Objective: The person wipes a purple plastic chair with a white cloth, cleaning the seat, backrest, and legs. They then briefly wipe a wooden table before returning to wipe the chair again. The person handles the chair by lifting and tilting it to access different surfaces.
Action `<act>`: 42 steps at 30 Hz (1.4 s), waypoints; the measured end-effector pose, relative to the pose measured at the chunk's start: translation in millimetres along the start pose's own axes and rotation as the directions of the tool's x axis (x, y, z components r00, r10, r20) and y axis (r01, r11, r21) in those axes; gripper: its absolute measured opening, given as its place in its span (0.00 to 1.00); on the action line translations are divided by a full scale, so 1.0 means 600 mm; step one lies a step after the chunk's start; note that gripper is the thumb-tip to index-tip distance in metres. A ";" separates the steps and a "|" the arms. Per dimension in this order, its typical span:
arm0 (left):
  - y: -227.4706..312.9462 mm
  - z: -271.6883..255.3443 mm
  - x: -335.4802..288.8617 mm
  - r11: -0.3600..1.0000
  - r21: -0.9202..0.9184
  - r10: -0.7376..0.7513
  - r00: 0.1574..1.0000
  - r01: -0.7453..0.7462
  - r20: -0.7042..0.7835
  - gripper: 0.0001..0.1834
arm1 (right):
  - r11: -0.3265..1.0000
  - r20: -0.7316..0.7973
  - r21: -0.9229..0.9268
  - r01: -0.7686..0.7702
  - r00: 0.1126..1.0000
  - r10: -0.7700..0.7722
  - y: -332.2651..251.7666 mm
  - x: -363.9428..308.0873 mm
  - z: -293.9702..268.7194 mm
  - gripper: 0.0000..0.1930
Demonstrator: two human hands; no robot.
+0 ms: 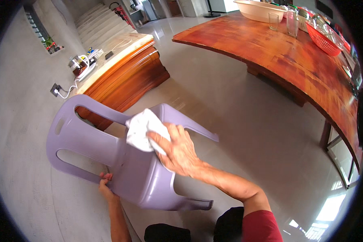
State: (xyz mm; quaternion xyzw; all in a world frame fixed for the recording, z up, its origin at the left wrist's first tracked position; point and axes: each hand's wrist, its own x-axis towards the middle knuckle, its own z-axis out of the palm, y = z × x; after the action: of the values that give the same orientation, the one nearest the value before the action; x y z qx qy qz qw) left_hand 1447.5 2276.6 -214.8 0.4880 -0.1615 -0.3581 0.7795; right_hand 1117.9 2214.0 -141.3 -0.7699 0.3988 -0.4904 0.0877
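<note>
A purple plastic chair (pixel 127 171) is tipped over in front of me, its backrest to the left and two of its legs pointing right. My right hand (pixel 175 149) presses a crumpled white cloth (pixel 143 130) against the far part of the seat, fingers closed on it. At the near side, my left hand (pixel 106 186) grips the chair by the edge where the backrest strut meets the seat. Some fingers of that hand are hidden behind the plastic.
A wooden cabinet (pixel 125 78) with a pale top stands far left, bearing a glass kettle (pixel 78 64). Its cord runs to a wall socket (pixel 55 89). On the right, a reddish wooden table (pixel 266 48) carries a beige basin (pixel 258 11), glasses and a red basket (pixel 322 40).
</note>
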 end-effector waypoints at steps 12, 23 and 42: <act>0.009 -0.030 0.047 0.998 0.068 -0.005 0.998 0.001 0.057 0.23 | 0.566 0.268 -0.031 -0.824 0.539 0.799 0.295 -0.016 0.041 0.24; -0.001 -0.020 0.031 0.966 0.234 0.096 0.992 -0.112 0.082 0.22 | 0.436 0.208 0.341 -0.833 0.519 0.829 0.305 -0.080 0.051 0.22; 0.018 -0.021 0.064 0.980 0.189 0.053 0.998 -0.059 0.036 0.32 | 0.630 -0.028 0.210 0.747 0.649 -0.760 -0.073 -0.141 0.079 0.23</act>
State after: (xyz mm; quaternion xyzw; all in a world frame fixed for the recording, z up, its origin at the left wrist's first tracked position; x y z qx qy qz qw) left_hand 1485.9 2260.5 -214.9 0.5499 -0.2205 -0.3262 0.7366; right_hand 1163.3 2290.5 -200.4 -0.8678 -0.0144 -0.4954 -0.0348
